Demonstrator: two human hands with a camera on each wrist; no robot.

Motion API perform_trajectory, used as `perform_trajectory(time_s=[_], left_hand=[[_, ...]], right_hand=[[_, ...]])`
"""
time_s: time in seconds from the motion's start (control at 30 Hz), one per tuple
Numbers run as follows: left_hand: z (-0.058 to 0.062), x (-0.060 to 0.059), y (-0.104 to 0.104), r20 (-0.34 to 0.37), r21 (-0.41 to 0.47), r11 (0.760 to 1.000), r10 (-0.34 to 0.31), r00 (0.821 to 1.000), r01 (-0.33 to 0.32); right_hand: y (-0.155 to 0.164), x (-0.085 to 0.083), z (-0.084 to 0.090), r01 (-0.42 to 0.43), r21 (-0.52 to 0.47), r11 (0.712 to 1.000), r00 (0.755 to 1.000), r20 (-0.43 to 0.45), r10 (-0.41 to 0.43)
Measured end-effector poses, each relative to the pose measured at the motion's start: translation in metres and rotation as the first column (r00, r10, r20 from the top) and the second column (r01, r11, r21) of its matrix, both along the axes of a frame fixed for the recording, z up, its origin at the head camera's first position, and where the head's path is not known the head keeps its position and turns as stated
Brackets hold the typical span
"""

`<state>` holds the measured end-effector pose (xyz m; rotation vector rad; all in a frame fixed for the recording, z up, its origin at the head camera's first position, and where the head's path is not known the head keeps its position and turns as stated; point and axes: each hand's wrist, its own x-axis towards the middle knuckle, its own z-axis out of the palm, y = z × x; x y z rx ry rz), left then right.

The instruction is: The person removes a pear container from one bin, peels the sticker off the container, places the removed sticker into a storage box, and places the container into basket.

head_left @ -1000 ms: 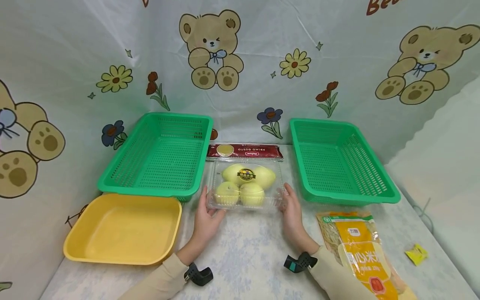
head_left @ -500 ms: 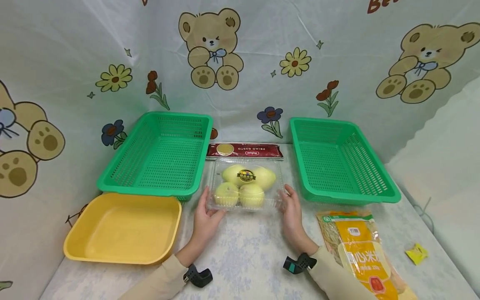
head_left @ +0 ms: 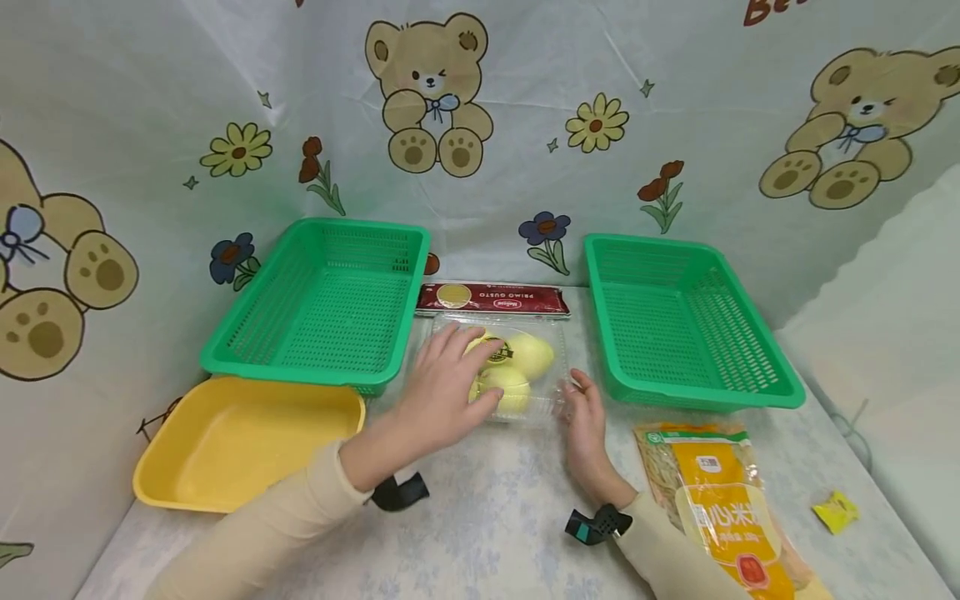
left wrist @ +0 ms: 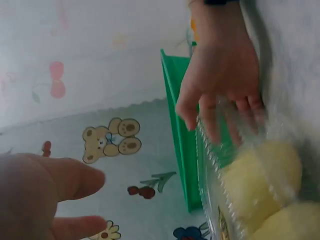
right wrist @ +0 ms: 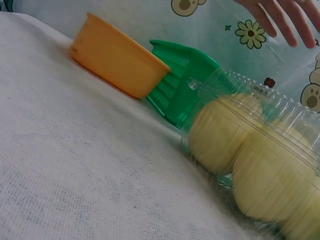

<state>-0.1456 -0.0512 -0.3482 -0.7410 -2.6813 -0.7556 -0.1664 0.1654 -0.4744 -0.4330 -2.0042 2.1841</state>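
Note:
A clear plastic clamshell box (head_left: 543, 404) of pale yellow round fruits (head_left: 528, 357), with a dark label on its lid, lies mid-table. My left hand (head_left: 446, 387) is raised over the box's left part, fingers spread and holding nothing, hiding some of the fruit. In the right wrist view that hand's fingers (right wrist: 282, 17) hang above the lid, apart from it. My right hand (head_left: 587, 425) stays at the right end of the box. In the left wrist view the right hand's fingers (left wrist: 210, 117) lie loosely extended against the clear end wall.
Green baskets stand at left (head_left: 330, 308) and right (head_left: 682, 333). A yellow basin (head_left: 247, 442) sits before the left one. Behind the box lies a dark red packet (head_left: 495, 298). An orange noodle bag (head_left: 723, 500) and a small yellow wrapper (head_left: 835, 511) are at right.
My left hand has let go of the box's left side and risen over its top, moving to the right. The right hand and the box have kept their places.

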Motion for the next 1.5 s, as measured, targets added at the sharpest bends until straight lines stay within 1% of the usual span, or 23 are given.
perform_trajectory(time_s=[0.03,0.1,0.17,0.23,0.33,0.4,0.47,0.53,0.63,0.7,0.87,0.97,1.13,1.37,1.5], left_hand=[[0.007,-0.011,0.001,0.045,-0.069,0.998,0.002,0.999,0.002],[0.015,-0.035,0.004,0.144,-0.181,0.983,0.002,0.990,0.025],[0.016,-0.058,0.006,0.222,-0.260,0.964,0.005,0.975,0.054],[0.015,-0.077,0.009,0.288,-0.310,0.946,0.002,0.957,0.092],[0.010,-0.099,0.013,0.372,-0.346,0.927,-0.008,0.928,0.147],[0.008,-0.110,0.015,0.416,-0.365,0.912,-0.022,0.909,0.189],[0.006,-0.117,0.018,0.457,-0.374,0.901,-0.028,0.889,0.220],[0.004,-0.122,0.020,0.478,-0.390,0.889,-0.025,0.878,0.238],[0.003,-0.127,0.023,0.494,-0.409,0.880,-0.011,0.869,0.243],[0.002,-0.129,0.025,0.490,-0.427,0.872,0.001,0.872,0.239],[-0.001,-0.134,0.025,0.471,-0.450,0.866,0.024,0.882,0.217],[-0.003,-0.136,0.024,0.464,-0.454,0.865,0.022,0.886,0.216],[-0.004,-0.139,0.025,0.476,-0.441,0.870,0.017,0.879,0.222],[-0.003,-0.139,0.029,0.486,-0.448,0.869,0.040,0.873,0.210],[-0.003,-0.139,0.030,0.488,-0.433,0.878,0.039,0.872,0.203]], right_hand=[[0.000,0.000,-0.001,0.001,0.003,1.000,1.000,-0.001,-0.001],[-0.001,0.000,-0.002,0.001,0.013,1.000,1.000,-0.001,-0.001],[-0.001,0.000,-0.003,-0.001,0.025,1.000,1.000,-0.001,0.001],[-0.002,0.001,-0.004,-0.005,0.041,0.999,1.000,-0.003,0.005],[-0.003,0.001,-0.004,-0.014,0.058,0.998,1.000,-0.009,0.015],[-0.003,0.001,-0.004,-0.018,0.070,0.997,1.000,-0.012,0.019],[-0.003,0.002,-0.003,-0.021,0.081,0.996,1.000,-0.012,0.022],[-0.003,0.002,-0.003,-0.023,0.094,0.995,1.000,-0.012,0.024],[-0.003,0.002,-0.003,-0.027,0.103,0.994,1.000,-0.010,0.028],[-0.002,0.002,-0.003,-0.029,0.108,0.994,0.999,-0.011,0.030],[-0.001,0.002,-0.002,-0.026,0.101,0.995,0.999,-0.017,0.028],[-0.001,0.001,-0.002,-0.028,0.095,0.995,0.999,-0.014,0.030],[-0.001,0.001,-0.001,-0.023,0.090,0.996,1.000,-0.010,0.024],[0.000,0.000,-0.001,-0.016,0.074,0.997,0.999,-0.031,0.019],[0.001,0.000,-0.001,-0.017,0.081,0.997,0.999,-0.031,0.020]])
